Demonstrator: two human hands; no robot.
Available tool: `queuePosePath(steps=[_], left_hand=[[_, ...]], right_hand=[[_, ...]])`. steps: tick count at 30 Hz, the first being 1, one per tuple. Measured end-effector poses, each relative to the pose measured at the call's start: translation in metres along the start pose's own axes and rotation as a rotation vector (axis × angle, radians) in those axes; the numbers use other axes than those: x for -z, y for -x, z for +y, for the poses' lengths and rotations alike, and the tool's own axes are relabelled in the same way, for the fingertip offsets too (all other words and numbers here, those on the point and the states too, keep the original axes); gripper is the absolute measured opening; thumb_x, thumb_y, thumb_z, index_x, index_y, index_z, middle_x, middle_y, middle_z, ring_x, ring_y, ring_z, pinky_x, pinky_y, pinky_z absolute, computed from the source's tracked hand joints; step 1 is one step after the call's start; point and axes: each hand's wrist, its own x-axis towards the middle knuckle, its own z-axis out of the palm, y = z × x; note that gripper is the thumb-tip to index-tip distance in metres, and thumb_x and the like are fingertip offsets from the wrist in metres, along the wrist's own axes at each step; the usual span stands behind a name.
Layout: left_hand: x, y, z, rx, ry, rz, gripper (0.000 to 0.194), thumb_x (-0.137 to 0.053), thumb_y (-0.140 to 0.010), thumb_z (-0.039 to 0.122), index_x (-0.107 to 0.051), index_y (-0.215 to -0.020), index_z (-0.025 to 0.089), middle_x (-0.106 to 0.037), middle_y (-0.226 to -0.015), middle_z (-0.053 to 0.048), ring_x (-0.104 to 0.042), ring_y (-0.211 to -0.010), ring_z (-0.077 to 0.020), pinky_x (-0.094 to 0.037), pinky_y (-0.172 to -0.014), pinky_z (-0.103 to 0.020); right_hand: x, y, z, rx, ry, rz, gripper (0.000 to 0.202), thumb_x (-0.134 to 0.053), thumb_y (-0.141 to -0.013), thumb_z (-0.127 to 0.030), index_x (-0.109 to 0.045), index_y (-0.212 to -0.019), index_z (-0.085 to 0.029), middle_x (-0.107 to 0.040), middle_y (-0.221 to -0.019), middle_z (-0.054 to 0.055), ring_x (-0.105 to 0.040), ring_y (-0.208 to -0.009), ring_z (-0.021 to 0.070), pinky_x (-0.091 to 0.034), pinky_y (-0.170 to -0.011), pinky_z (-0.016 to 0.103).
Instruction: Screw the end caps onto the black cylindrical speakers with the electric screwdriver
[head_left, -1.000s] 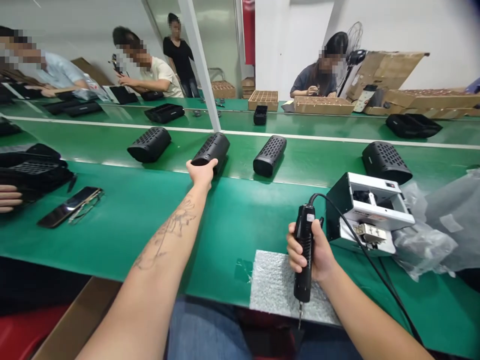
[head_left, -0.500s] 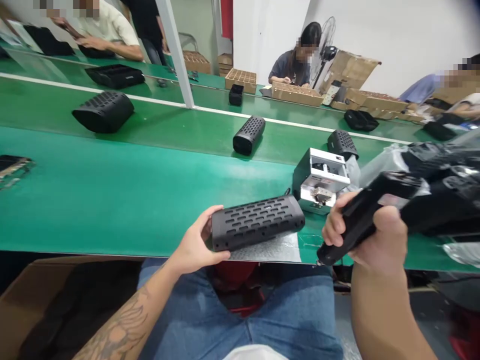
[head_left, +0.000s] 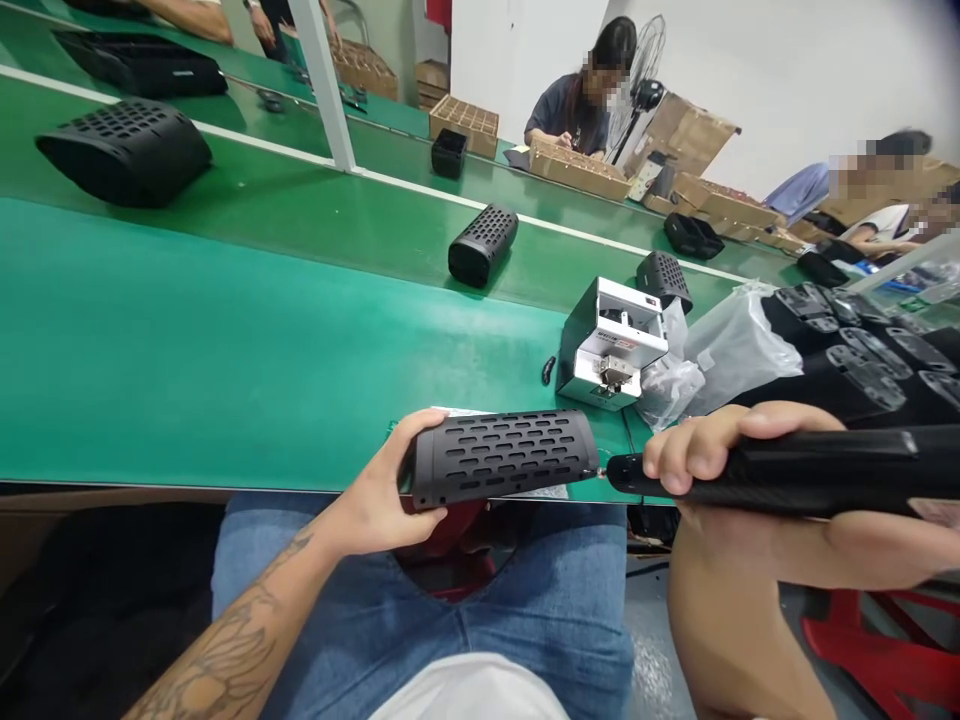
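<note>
A black speaker housing (head_left: 510,455) with rows of slots lies at the front edge of the green bench, over a light sheet. My left hand (head_left: 382,490) grips its left end, thumb below and fingers behind. My right hand (head_left: 720,470) is wrapped round a black electric screwdriver (head_left: 817,468), held nearly level. The screwdriver's tip points left and meets the right end of the housing, close to its lower corner. Whether a screw sits on the tip is too small to tell.
A white and black screw feeder (head_left: 619,345) stands behind the housing, near plastic bags (head_left: 739,345) and stacked black parts (head_left: 862,350). More housings (head_left: 484,245) sit on the green conveyor beyond. A white post (head_left: 322,85) rises at its far side. Co-workers (head_left: 574,100) sit opposite.
The screwdriver has swung from a steep tilt to nearly level, and its tip has come to the housing's right end. My left hand keeps its hold. The view has shifted slightly.
</note>
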Motion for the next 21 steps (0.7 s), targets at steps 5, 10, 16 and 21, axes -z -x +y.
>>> queuePosePath(steps=[5, 10, 16, 21], left_hand=[[0.0, 0.0, -0.004, -0.011, -0.011, -0.003, 0.101, -0.077, -0.067, 0.014, -0.029, -0.155, 0.029, -0.037, -0.159, -0.014, -0.044, -0.144, -0.0365, -0.043, -0.118, -0.053], [0.0, -0.001, -0.001, 0.005, 0.012, 0.0, 0.1, -0.079, -0.067, 0.016, -0.031, -0.154, 0.029, -0.039, -0.158, -0.015, -0.047, -0.142, -0.0374, -0.048, -0.114, -0.053], [0.001, 0.0, 0.001, 0.031, 0.027, -0.008, 0.098, -0.079, -0.067, 0.017, -0.032, -0.152, 0.03, -0.038, -0.16, -0.014, -0.051, -0.139, -0.0361, -0.052, -0.111, -0.05], [0.002, 0.0, -0.002, 0.032, -0.013, -0.018, 0.099, -0.08, -0.067, 0.016, -0.033, -0.152, 0.029, -0.04, -0.159, -0.014, -0.05, -0.141, -0.035, -0.044, -0.118, -0.051]], right_hand=[[0.008, 0.006, 0.018, -0.032, -0.027, -0.057, 0.07, -0.058, -0.076, -0.086, -0.071, -0.102, -0.022, -0.064, -0.065, 0.002, -0.061, -0.049, 0.02, -0.051, -0.049, 0.038], [0.006, 0.008, 0.025, -0.041, -0.053, -0.069, 0.068, -0.065, -0.073, -0.083, -0.072, -0.101, -0.022, -0.066, -0.068, 0.003, -0.062, -0.051, 0.0208, -0.051, -0.051, 0.038], [0.0, 0.004, 0.029, -0.013, -0.065, -0.026, 0.065, -0.067, -0.072, -0.082, -0.074, -0.093, -0.02, -0.062, -0.062, 0.002, -0.058, -0.045, 0.0195, -0.048, -0.044, 0.036], [0.003, 0.005, 0.03, -0.019, -0.088, -0.059, 0.067, -0.059, -0.076, -0.085, -0.073, -0.092, -0.021, -0.062, -0.063, 0.003, -0.058, -0.045, 0.019, -0.049, -0.044, 0.036]])
